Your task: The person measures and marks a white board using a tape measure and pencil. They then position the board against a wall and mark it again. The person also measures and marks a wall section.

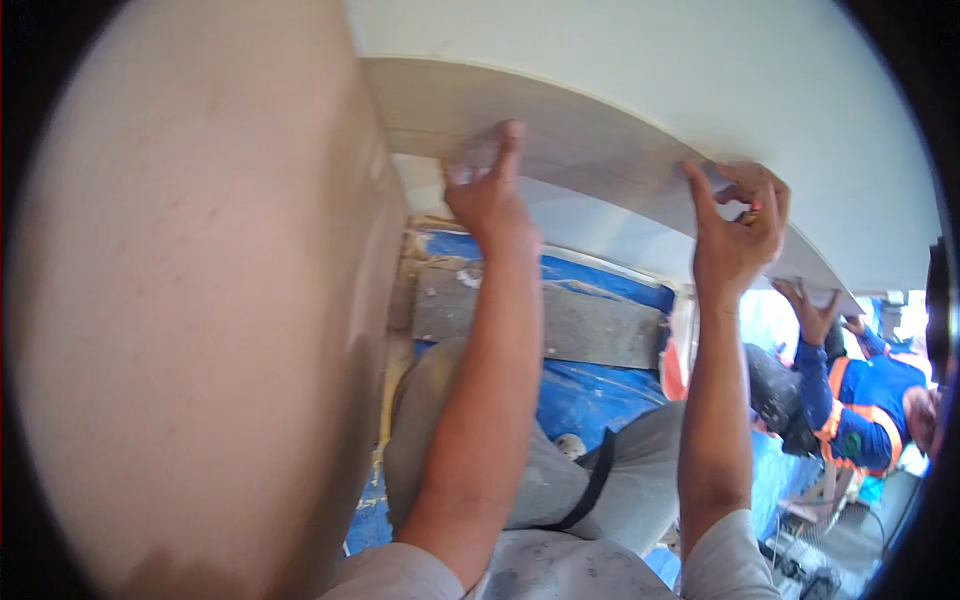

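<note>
A long, thin, pale wooden board (590, 125) lies against the white surface (640, 50) and runs from the beige panel to the far right. My left hand (497, 195) grips its lower edge, thumb up on the board's face; the other fingers are blurred and partly hidden. Farther right, my right hand (742, 225) touches the board with thumb and fingertips. Its fingers are curled round a small yellowish item with a pink tip (756, 207), mostly hidden. Past it, a co-worker's hand (812, 312) supports the board's right end from below.
A large beige panel (200, 280) rises close on my left. Blue sheeting (590, 400) covers the floor, with a grey plank (600, 325) across it. A co-worker in a blue top and orange vest (870, 410) is at the right, near a fan-like mesh thing (850, 535) and cables.
</note>
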{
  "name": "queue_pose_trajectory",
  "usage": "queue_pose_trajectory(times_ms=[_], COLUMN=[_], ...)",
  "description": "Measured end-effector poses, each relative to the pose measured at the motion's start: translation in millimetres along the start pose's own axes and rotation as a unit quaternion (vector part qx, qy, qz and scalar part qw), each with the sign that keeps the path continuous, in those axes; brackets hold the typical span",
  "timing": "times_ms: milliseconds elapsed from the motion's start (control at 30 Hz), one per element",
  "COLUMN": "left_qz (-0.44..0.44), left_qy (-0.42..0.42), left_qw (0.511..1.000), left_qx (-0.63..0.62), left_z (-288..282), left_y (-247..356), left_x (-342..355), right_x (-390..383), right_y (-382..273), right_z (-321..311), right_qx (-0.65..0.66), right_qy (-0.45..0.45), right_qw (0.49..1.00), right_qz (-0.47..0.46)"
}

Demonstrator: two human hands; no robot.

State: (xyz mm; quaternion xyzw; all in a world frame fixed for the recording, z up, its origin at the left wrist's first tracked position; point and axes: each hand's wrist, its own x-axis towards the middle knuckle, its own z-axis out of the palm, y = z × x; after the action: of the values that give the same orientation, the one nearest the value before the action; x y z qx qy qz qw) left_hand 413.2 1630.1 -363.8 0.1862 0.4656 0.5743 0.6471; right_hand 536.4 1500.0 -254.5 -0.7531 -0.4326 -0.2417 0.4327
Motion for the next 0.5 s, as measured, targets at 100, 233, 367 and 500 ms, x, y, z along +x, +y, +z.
queue_pose_trajectory(times_ms=[100,233,367,500], left_qz=[-0.029,-0.047,-0.037,-0.035], left_qy=[-0.024,-0.001,-0.016,-0.043], left_qw=[0.999,0.999,0.999,0.998], left_qx=[-0.017,0.009,0.008,0.006], left_z=[-1.5,-1.6,-1.1,-2.4], left_y=[0.9,3.3,7.8,9.4], left_x=[0.2,-5.2,-7.1,-8.4], right_x=[-9.7,-34.2,-60.4,-64.6], right_y=[13.2,49.3,82.8,94.6], right_z=[-19.8,-50.8,-72.3,-87.5], right_qx=[-0.010,-0.005,0.049,0.079], right_qy=[0.000,-0.042,-0.026,-0.017], right_qw=[0.999,0.994,0.989,0.985], right_qz=[0.039,0.098,0.138,0.152])
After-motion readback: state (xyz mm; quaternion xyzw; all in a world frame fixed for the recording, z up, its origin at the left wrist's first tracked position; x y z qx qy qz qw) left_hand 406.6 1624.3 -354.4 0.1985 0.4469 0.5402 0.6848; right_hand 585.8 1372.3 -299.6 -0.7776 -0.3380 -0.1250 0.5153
